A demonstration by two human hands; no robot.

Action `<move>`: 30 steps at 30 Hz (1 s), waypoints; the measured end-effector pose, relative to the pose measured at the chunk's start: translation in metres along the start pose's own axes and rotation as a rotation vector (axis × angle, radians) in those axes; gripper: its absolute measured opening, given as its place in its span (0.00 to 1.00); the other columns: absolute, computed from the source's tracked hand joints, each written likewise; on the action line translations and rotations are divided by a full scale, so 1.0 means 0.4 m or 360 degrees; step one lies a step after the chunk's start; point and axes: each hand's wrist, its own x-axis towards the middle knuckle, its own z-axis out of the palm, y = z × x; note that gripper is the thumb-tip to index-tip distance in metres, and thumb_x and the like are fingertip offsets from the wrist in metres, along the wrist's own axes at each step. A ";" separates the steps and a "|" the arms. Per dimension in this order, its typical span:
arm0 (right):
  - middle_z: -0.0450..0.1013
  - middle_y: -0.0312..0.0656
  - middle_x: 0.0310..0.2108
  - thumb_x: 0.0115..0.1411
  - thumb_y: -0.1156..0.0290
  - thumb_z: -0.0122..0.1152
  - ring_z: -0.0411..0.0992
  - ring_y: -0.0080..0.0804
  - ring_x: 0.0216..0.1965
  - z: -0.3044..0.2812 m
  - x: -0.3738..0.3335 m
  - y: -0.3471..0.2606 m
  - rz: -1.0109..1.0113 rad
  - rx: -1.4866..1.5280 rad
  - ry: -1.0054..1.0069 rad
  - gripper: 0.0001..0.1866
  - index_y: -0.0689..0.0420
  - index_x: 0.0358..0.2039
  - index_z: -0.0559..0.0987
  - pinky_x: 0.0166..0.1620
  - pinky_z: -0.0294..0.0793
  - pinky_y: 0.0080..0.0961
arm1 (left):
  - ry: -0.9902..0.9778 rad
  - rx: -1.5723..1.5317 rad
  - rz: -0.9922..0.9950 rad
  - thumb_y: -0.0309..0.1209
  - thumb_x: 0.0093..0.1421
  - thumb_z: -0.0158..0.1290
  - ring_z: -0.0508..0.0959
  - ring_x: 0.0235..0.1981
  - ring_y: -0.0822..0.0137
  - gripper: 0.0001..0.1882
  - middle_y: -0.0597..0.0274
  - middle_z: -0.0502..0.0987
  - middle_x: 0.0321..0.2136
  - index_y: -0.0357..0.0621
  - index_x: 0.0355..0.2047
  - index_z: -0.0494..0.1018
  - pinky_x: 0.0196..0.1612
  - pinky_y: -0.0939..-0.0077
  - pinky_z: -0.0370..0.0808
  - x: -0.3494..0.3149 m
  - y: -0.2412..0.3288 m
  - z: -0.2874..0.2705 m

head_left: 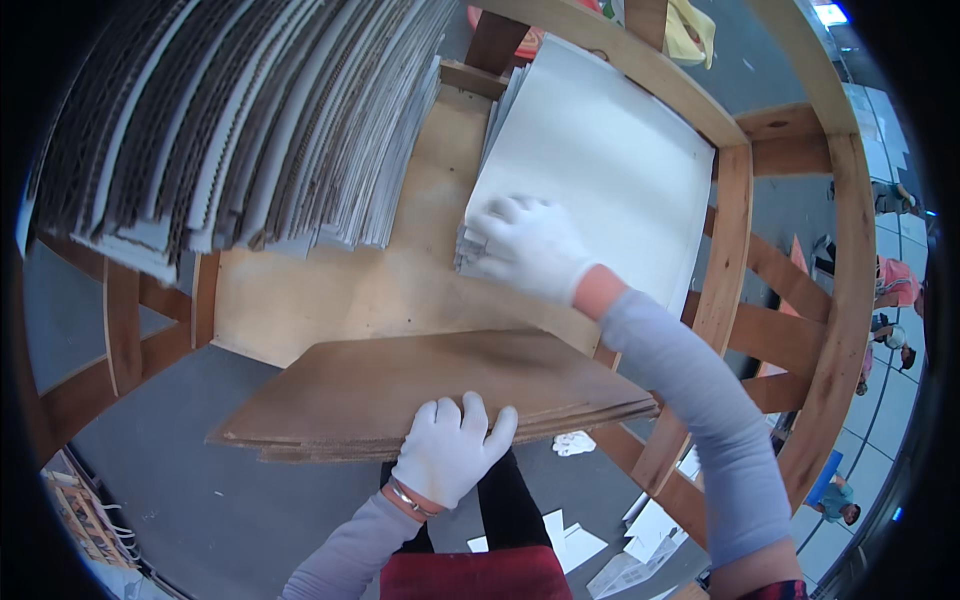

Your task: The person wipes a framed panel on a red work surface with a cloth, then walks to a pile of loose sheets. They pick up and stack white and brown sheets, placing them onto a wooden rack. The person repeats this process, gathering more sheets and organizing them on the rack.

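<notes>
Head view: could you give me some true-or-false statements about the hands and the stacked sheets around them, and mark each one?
1. The left hand touches the brown sheets. True.
2. Both hands are uncovered. False: both wear white gloves.
3. The right hand is at the lower-left corner of the white-topped stack, as pictured. True.
4. The tall stack is at the picture's lower right. False: the tall stack is at its upper left.
5. White pieces lie on the floor. True.
</notes>
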 end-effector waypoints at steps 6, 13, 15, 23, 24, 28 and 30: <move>0.66 0.44 0.52 0.50 0.41 0.57 0.52 0.52 0.62 0.018 0.154 -0.026 -0.0110 -0.0667 -0.0661 0.34 0.51 0.51 0.73 0.58 0.49 0.60 | 0.0090 -0.0003 0.0033 0.32 0.48 0.50 0.67 0.23 0.62 0.19 0.53 0.69 0.32 0.50 0.43 0.70 0.27 0.69 0.68 0.005 -0.003 0.005; 0.62 0.44 0.57 0.51 0.50 0.59 0.52 0.50 0.62 0.083 0.033 0.025 -0.0399 -0.0829 -0.0646 0.32 0.46 0.56 0.68 0.59 0.47 0.62 | 0.0078 0.0007 -0.0062 0.32 0.48 0.50 0.68 0.23 0.63 0.19 0.54 0.69 0.32 0.51 0.43 0.69 0.27 0.70 0.68 0.016 -0.017 0.007; 0.61 0.44 0.58 0.52 0.54 0.60 0.52 0.51 0.62 0.130 0.019 0.045 -0.0404 -0.0953 -0.0545 0.30 0.45 0.56 0.68 0.59 0.48 0.62 | 0.0075 0.0015 -0.0042 0.32 0.48 0.50 0.67 0.23 0.63 0.19 0.53 0.69 0.33 0.51 0.44 0.69 0.27 0.70 0.68 0.025 -0.020 0.003; 0.63 0.47 0.54 0.50 0.49 0.61 0.54 0.53 0.60 0.028 -0.054 0.006 -0.0422 -0.0330 -0.0109 0.35 0.48 0.57 0.66 0.58 0.54 0.53 | 0.0131 0.0057 -0.0012 0.32 0.49 0.49 0.69 0.24 0.62 0.19 0.53 0.69 0.32 0.50 0.44 0.69 0.29 0.69 0.69 0.033 -0.027 0.014; 0.62 0.50 0.55 0.51 0.44 0.60 0.54 0.54 0.60 -0.025 -0.066 -0.035 -0.0351 0.0096 -0.0230 0.37 0.52 0.57 0.66 0.59 0.54 0.51 | 0.0117 0.0049 -0.0057 0.32 0.49 0.49 0.69 0.24 0.62 0.20 0.53 0.69 0.32 0.48 0.44 0.69 0.30 0.68 0.69 0.022 -0.039 0.017; 0.70 0.53 0.47 0.43 0.35 0.61 0.70 0.49 0.48 -0.171 -0.245 -0.110 -0.0490 0.0768 -0.0605 0.48 0.59 0.56 0.66 0.52 0.68 0.39 | 0.0093 -0.0060 -0.0160 0.31 0.49 0.49 0.70 0.27 0.60 0.18 0.54 0.70 0.31 0.42 0.43 0.69 0.37 0.66 0.69 0.033 -0.025 0.006; 0.72 0.46 0.38 0.43 0.48 0.67 0.72 0.43 0.40 -0.162 -0.315 -0.140 -0.0302 0.0198 -0.0600 0.42 0.50 0.57 0.65 0.42 0.70 0.37 | 0.0009 -0.0175 -0.0249 0.30 0.48 0.51 0.70 0.30 0.59 0.18 0.55 0.69 0.32 0.42 0.41 0.69 0.42 0.64 0.68 0.045 -0.036 -0.020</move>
